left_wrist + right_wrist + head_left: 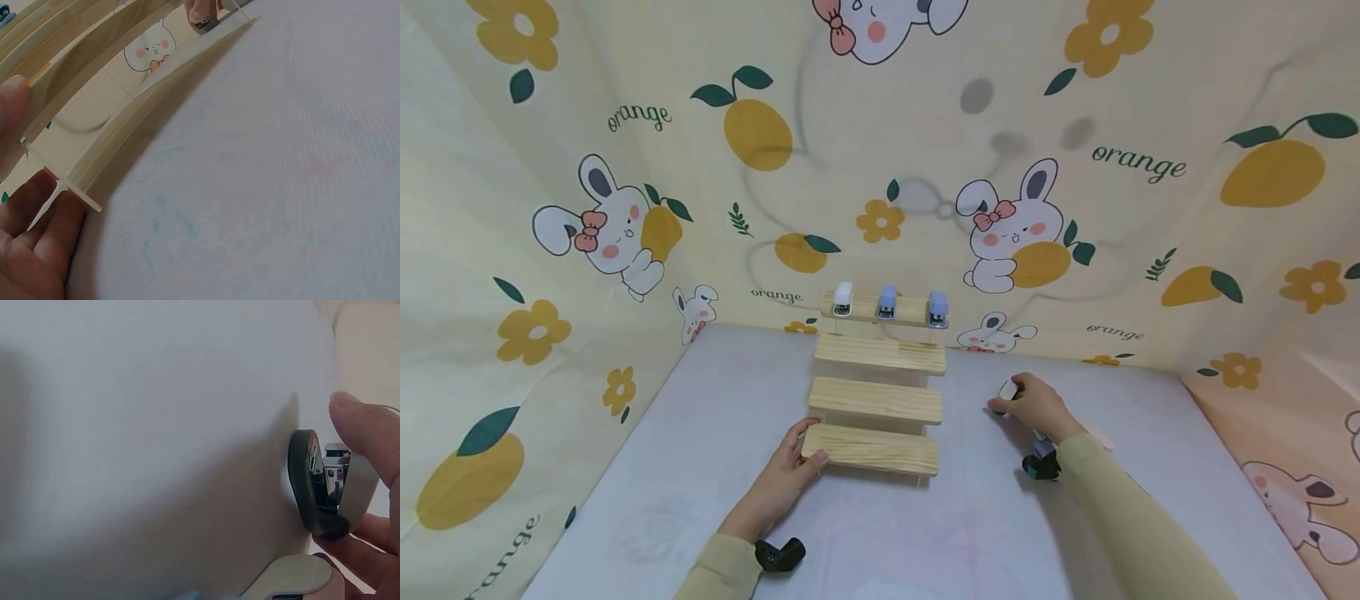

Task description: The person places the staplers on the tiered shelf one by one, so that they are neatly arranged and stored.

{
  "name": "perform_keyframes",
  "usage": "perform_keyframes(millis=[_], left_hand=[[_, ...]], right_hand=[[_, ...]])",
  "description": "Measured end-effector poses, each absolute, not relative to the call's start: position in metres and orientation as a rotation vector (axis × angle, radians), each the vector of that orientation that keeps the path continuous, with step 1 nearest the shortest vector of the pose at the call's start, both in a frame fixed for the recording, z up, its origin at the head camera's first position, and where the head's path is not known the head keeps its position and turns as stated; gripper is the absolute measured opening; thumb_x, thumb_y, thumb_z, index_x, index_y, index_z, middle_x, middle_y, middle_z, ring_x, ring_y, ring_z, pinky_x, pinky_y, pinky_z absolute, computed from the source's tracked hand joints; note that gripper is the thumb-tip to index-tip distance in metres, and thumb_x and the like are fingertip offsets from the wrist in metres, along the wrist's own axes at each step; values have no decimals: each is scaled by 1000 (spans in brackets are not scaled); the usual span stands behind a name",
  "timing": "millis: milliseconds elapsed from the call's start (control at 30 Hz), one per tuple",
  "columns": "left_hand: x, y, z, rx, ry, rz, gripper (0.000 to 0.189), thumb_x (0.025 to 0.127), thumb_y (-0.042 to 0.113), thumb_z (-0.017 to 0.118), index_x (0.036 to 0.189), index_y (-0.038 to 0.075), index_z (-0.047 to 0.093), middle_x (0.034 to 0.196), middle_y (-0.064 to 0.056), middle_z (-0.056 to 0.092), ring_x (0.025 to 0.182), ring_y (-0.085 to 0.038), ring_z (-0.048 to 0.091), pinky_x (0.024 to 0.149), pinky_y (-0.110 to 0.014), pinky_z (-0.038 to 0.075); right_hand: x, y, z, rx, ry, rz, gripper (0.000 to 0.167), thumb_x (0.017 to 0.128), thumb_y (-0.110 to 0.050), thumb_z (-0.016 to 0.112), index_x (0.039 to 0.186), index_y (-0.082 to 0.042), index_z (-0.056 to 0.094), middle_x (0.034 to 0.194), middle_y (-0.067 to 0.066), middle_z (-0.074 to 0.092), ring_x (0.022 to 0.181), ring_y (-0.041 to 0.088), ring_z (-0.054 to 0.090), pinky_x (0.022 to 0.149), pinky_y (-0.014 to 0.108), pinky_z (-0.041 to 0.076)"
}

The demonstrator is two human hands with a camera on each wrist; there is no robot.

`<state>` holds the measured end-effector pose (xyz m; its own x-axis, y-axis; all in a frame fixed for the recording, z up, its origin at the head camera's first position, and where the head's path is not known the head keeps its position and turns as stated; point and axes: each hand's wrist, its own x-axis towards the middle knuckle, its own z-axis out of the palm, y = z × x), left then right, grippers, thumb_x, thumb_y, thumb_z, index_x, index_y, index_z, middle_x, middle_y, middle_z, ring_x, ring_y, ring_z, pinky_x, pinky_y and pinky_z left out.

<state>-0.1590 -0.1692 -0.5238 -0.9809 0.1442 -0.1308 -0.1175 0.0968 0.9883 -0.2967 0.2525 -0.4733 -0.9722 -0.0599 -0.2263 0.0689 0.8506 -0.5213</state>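
A tiered wooden display stand (pixel 880 402) with pale plank steps rises toward the back. My left hand (pixel 784 479) grips the left end of its lowest step, thumb at the front edge. In the left wrist view, fingers (pixel 53 219) lie beside a thin clear support under the plank. To the right of the stand, my right hand (pixel 1037 404) holds a small stapler (pixel 303 481) with a dark grey side and a whitish side, close to the white surface. On the top step stand a white stapler (pixel 843 298), a blue stapler (pixel 887 302) and another blue stapler (pixel 937 309).
A second small stapler, cream and pink (pixel 300 578), lies near my right hand's fingers. The white table surface (pixel 700 400) extends around the stand. Behind and beside it hangs a cream cloth (pixel 865 125) printed with rabbits and oranges.
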Motion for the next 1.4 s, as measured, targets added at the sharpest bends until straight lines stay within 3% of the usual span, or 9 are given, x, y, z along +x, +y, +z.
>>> perform_keyframes(millis=[167,400,600,1100,1400], left_hand=[[-158,-169,-523,27,2166,1991,66,91,38,66,146,31,29,158,-10,23,140,-30,28,112,-51,22],[-158,-169,-523,53,2144,2020,65,93,33,65,146,29,29,157,-10,25,140,-29,29,112,-49,23],[-159,-168,-523,52,2159,2018,65,93,34,65,146,29,29,157,-10,25,140,-29,29,112,-48,23],[-158,-168,-526,54,2155,2026,65,93,33,65,146,29,28,157,-8,25,140,-29,29,112,-49,23],[-158,-169,-524,63,2153,2020,65,93,33,64,147,29,28,157,-9,25,139,-30,30,112,-50,23]], right_hand=[[-294,250,-470,-14,2808,-809,89,81,-51,74,142,4,38,123,24,54,100,34,52,85,50,46],[-284,245,-454,-61,2865,-961,101,77,-59,74,145,0,29,137,25,41,117,39,44,97,56,40],[-273,239,-439,-108,2908,-1026,110,71,-67,73,145,0,27,141,24,36,121,39,43,96,55,42],[-242,207,-407,-504,3063,-1215,87,75,-52,79,137,-2,43,119,11,51,102,30,52,87,44,46],[-232,188,-398,-764,3079,-1256,76,76,-46,80,135,-9,48,120,3,51,100,18,51,84,40,49]])
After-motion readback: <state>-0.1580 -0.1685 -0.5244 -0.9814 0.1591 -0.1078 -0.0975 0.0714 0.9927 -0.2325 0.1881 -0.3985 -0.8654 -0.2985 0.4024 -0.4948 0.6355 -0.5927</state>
